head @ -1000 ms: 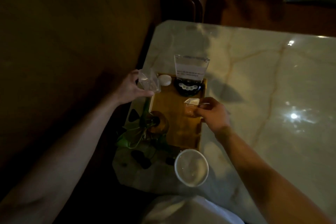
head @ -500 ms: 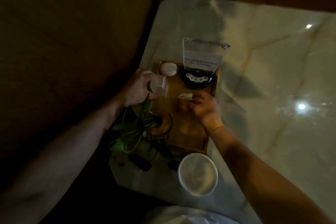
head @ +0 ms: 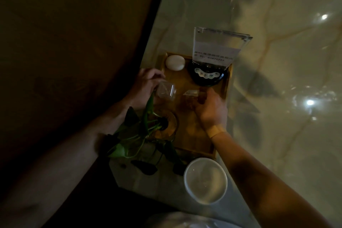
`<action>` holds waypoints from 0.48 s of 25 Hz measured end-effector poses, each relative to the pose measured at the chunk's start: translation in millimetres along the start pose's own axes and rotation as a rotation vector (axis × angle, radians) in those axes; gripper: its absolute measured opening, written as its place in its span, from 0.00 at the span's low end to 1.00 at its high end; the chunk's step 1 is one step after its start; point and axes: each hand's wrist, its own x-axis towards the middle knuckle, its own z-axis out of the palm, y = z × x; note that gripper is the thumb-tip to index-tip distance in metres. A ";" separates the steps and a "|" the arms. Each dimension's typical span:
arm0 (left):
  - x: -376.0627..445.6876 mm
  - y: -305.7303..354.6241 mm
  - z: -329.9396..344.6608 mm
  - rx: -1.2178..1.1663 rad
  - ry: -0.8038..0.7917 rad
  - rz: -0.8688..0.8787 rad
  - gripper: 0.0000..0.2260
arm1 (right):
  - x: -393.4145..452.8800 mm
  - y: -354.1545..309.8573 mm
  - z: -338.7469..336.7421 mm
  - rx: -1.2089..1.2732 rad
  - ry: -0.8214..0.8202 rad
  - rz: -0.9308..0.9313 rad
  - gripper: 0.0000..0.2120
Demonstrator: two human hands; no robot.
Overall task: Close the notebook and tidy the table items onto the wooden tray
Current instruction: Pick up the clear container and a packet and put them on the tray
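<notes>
- Dim lighting covers a pale marble surface [head: 277,79] with a wooden tray [head: 226,87] near its left edge; dark floor lies to the left.
- On the tray: a white oval object [head: 174,62] at the far left corner, a black round base [head: 206,77] carrying a clear sign holder [head: 218,46], and a glass vase [head: 166,124] with a green plant [head: 133,135] at the near left.
- Left hand [head: 146,87] holds a clear cup [head: 165,91] over the tray's left side; its fingers [head: 157,76] close around the rim and wall.
- Right hand [head: 211,109] grips a small amber glass [head: 190,100] at mid-tray, fingers wrapped narrowly round its right side.
- Handling judgement, clear cup: light, thin-walled and probably flexible. Hold low on the wall with light pressure; squeezing may deform it.
- Handling judgement, amber glass: rigid, smooth and breakable; contents, if any, could spill. Grip the side wall, keep it upright and lower it squarely.
- White bowl [head: 205,180] stands on the surface just beyond the tray's near end, not yet on it. It looks stiff; take it by the rim or with both hands.
- Hard to make out: no notebook can be found in view. Print on the sign is illegible. Whether either vessel touches the tray floor cannot be told. Dark leaves hide the near left corner of the tray.
</notes>
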 end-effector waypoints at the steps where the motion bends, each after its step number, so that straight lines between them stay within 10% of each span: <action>1: -0.8 0.8 1.5 -0.006 -0.004 -0.013 0.23 | -0.5 0.1 1.1 -0.021 0.016 -0.004 0.17; 12: -3.5 -1.8 4.9 -0.051 -0.021 -0.017 0.26 | -16.2 9.3 -6.1 -0.255 0.081 -0.340 0.14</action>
